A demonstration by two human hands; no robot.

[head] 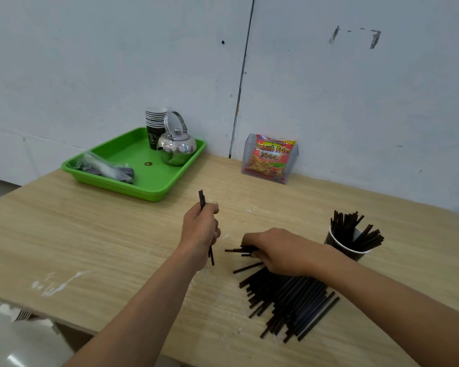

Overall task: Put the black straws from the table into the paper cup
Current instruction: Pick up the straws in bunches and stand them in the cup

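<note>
Gripping black straws, hands clear of table edges

Drinks stall prob.: stacked cups, kettle, snack pkt.

Single head-worn wide-angle view, aimed forward and down across the table toward the wall. Close range: left hand and right hand near mid-frame. Far corners probably bowed by the lens, hard to confirm.
</note>
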